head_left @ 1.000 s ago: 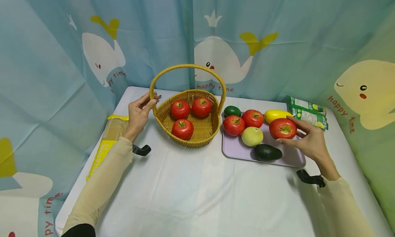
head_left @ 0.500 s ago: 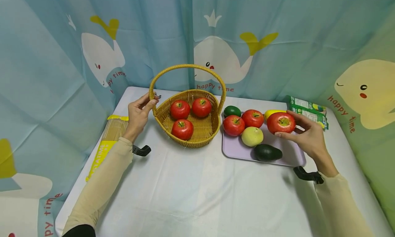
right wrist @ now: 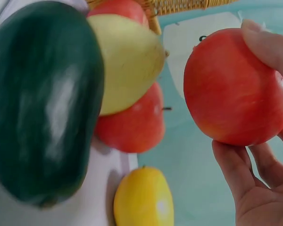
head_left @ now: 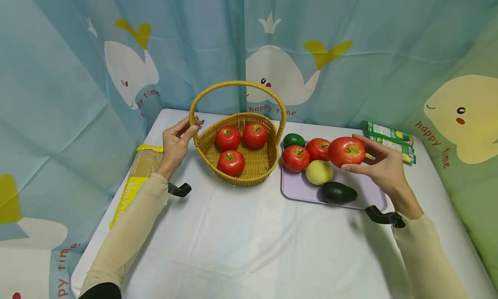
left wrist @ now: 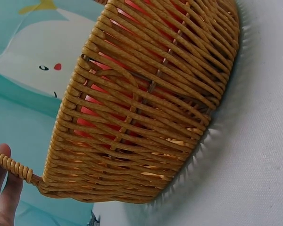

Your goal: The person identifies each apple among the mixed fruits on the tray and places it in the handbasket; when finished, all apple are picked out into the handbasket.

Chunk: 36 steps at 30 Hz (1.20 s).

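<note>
The left hand (head_left: 174, 147) grips the left end of the handle of a wicker basket (head_left: 249, 180); in the left wrist view its fingers (left wrist: 8, 193) lie round the handle beside the basket wall (left wrist: 132, 108). Three red apples (head_left: 231, 163) sit inside the basket. Above the lilac tray (head_left: 295, 188), the right hand (head_left: 383, 171) holds a red apple (head_left: 346, 152) between thumb and fingers, seen too in the right wrist view as the apple (right wrist: 238, 89). On the tray are two red apples (head_left: 295, 158), a pale yellow-green fruit (head_left: 319, 172) and a dark green avocado (head_left: 337, 193).
A small green fruit (head_left: 294, 140) lies at the tray's back left corner. The yellow fruit (right wrist: 144, 197) is mostly hidden in the head view. Green packets (head_left: 391, 139) lie behind the tray at the right. A yellow pasta pack (head_left: 136, 178) lies near the table's left edge.
The right hand has lifted the apple slightly and moved it left, from over the tray's right part towards the apples there. The left hand and the basket have not visibly moved.
</note>
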{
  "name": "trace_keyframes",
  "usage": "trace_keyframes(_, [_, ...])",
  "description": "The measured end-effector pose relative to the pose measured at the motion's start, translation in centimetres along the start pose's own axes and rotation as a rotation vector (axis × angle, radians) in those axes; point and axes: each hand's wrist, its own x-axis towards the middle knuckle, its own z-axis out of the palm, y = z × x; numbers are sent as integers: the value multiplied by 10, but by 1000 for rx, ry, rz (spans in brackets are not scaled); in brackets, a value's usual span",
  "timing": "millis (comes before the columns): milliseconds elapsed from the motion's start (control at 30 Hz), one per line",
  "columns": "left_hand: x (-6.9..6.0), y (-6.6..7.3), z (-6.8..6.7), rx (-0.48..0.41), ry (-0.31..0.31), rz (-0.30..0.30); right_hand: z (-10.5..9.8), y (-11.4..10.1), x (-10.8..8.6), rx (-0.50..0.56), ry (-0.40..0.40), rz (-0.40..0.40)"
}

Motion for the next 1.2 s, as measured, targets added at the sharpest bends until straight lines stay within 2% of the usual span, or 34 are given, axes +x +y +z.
trace_keyframes(100, [-1,1,1,1,0,4,5,-6,3,61,-35,-17])
trace_keyframes(267, [-1,1,1,-1,8,-3,15,-13,8,51,-78,-37])
trace_keyframes(500, [-1,2,1,12,12,-1,30,-24,14,136,-110,-30])
trace_keyframes(833, [-1,3,2,10,13,-2,54,-34,24,127,-183,-108])
trace_keyframes(1200, [0,2,2,7,12,10,75,-48,31,105,-251,-88])
